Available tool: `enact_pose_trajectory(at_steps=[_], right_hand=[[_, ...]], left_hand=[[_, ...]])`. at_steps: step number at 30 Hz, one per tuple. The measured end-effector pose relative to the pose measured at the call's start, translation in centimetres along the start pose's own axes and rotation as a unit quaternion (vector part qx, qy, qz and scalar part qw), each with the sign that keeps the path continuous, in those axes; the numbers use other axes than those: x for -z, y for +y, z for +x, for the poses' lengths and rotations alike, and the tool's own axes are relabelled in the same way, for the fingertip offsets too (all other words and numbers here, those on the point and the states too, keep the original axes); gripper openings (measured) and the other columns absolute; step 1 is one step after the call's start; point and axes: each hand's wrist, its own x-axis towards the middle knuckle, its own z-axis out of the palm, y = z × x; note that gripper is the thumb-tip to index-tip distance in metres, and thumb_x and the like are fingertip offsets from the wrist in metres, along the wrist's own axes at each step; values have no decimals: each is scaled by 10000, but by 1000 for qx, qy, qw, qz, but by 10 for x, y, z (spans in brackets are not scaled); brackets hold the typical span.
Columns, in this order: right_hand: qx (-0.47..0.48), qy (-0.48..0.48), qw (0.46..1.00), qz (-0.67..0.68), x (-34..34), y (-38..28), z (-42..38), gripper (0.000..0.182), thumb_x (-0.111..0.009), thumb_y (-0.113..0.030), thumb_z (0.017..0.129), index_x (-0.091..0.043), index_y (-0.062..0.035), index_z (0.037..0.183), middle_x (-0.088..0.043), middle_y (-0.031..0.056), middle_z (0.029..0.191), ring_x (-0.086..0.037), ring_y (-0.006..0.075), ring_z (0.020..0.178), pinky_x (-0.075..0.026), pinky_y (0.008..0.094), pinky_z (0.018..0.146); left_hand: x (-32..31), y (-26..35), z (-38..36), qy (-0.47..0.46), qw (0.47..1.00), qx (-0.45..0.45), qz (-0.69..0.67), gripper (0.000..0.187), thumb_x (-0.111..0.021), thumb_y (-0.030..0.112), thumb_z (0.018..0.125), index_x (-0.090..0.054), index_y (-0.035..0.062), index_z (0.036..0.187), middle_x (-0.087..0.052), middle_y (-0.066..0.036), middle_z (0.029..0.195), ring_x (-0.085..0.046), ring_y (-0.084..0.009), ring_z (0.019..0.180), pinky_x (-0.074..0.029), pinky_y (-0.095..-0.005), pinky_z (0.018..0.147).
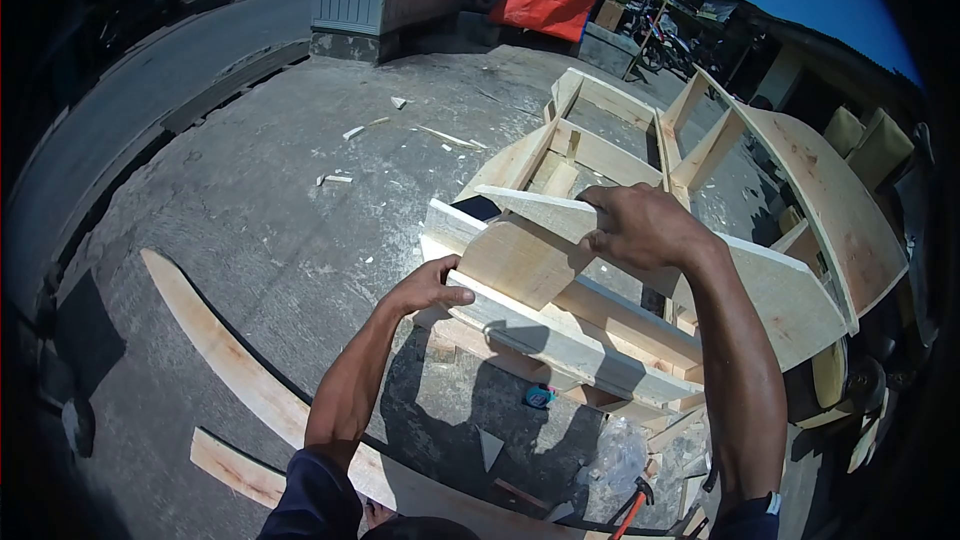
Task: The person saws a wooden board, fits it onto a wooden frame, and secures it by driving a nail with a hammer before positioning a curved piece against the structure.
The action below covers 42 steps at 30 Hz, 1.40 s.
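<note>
My right hand [648, 227] is closed on the top edge of a pale wooden board [532, 258], which stands upright across the near part of a wooden frame [600, 153]. My left hand [425, 286] grips the near rail [520, 317] of that frame at its left end, thumb lying along the top and fingertips curled over the far side. The frame is built of pale planks with open compartments and stretches away from me. A dark patch [478, 208] shows between the planks, just left of the board.
A curved wooden panel [810, 180] rises at the frame's right side. On the concrete [270, 190] lie a long curved plank [215, 335], a short plank [235, 465], wood scraps [350, 132], a blue tape measure [540, 397], a plastic bag [622, 455] and a red-handled hammer [632, 510].
</note>
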Motion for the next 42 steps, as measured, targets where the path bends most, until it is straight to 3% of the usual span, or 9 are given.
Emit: enact_pose_trajectory(at_steps=[4,6,9,20,23,25,29,36,42], right_hand=[[10,23,1000,-16,-1,0,-3,468,-722,-279,874,-634,-63,1280,-726,175,1064,-683,315,1056,-512,465,992],[14,33,999,-20,-2,0,-4,441,-709,-276,881,-648,-62,1262,-728,161,1053,-679,286,1055,-513,454,992],[-2,27,1000,-8,-2,-2,-2,479,-714,-295,884,-636,-61,1296,-725,162,1056,-674,287,1064,-507,455,1002],[2,46,999,-21,-6,-3,-5,398,-707,-279,900,-679,-50,1224,-742,161,963,-697,276,999,-531,447,949],[-27,36,998,-32,-4,-12,-9,423,-743,-284,869,-663,-83,1233,-741,165,996,-703,324,1006,-514,484,953],[-28,49,998,-30,-7,-14,-10,417,-741,-281,871,-663,-83,1229,-743,162,973,-703,324,999,-519,486,937],[-23,68,997,-33,-8,-15,-13,371,-736,-278,877,-673,-76,1182,-744,157,921,-705,324,976,-528,487,899],[-17,74,996,-49,-7,-16,-16,313,-713,-276,871,-708,-61,1097,-750,151,915,-724,282,910,-541,444,856],[-1,74,996,-52,-6,-15,-18,306,-718,-305,898,-691,-44,1056,-737,164,960,-702,335,968,-527,483,857]], left_hand=[[10,2,2,-51,998,-19,-16,855,-837,398,779,-483,-25,1432,-595,-198,1323,-565,-294,1245,-430,-435,1092],[14,2,2,-96,984,-17,-149,834,-686,634,862,-536,-1,1382,-582,-191,1341,-556,-294,1251,-424,-441,1076],[14,-4,6,-68,985,-2,-159,847,-530,717,919,-536,11,1388,-580,-193,1342,-555,-291,1250,-426,-437,1073],[-4,-5,9,-30,983,-3,-180,724,-473,599,1011,-497,16,1440,-590,-165,1339,-560,-242,1239,-443,-388,1057],[-24,-7,6,28,983,-21,-179,711,-398,558,1050,-442,-17,1466,-558,-165,1401,-527,-243,1294,-401,-399,1108],[-40,-13,8,131,976,-73,-156,730,-343,576,1059,-466,-32,1444,-570,-159,1378,-527,-233,1280,-389,-377,1103],[-52,1,1,203,969,-46,-134,793,-298,641,1039,-559,-31,1368,-616,-188,1316,-554,-263,1220,-381,-397,1076],[-44,-7,9,220,973,-17,-70,845,-258,665,1032,-625,-57,1273,-665,-209,1218,-589,-294,1151,-405,-397,1030],[-44,-7,11,226,973,-12,-45,804,-255,609,1055,-623,-72,1272,-662,-221,1236,-591,-317,1160,-404,-406,1035]])
